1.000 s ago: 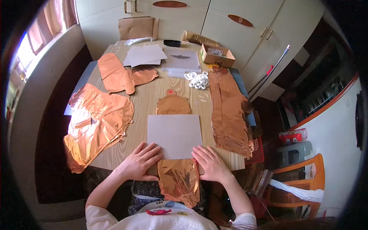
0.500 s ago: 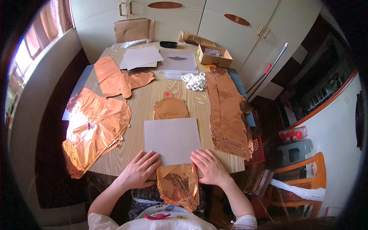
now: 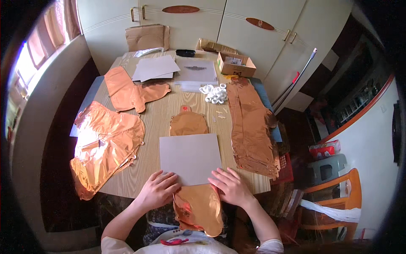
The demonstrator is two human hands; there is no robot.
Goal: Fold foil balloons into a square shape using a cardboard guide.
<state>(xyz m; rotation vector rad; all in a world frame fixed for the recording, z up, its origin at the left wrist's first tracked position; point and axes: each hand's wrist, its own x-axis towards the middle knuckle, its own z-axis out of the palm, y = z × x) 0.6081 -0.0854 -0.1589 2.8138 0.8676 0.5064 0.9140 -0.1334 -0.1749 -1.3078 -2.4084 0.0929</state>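
A white rectangular card (image 3: 190, 158) lies over a flat copper-coloured foil balloon (image 3: 189, 122) at the table's near edge. The balloon's tabbed upper end shows beyond the card, and its lower end hangs past the edge toward my lap. My left hand (image 3: 159, 188) rests by the card's near left corner, fingers stretched and angled inward. At the near right corner my right hand (image 3: 231, 185) lies likewise, its fingers extended beside the hanging foil. Both thumbs are mostly hidden near the foil.
Flat copper foil balloons (image 3: 112, 146) lie to the left, and a long stack of them (image 3: 253, 127) to the right. Toward the back are white cards (image 3: 156, 67), a clear plastic stack (image 3: 196, 72), white rings (image 3: 214, 94) and a cardboard box (image 3: 237, 64). A wooden chair (image 3: 351, 199) stands at right.
The foil's hanging end has swung a little and turned smoother and brighter. My hands stay at the card's near corners, and the whole view has shifted slightly.
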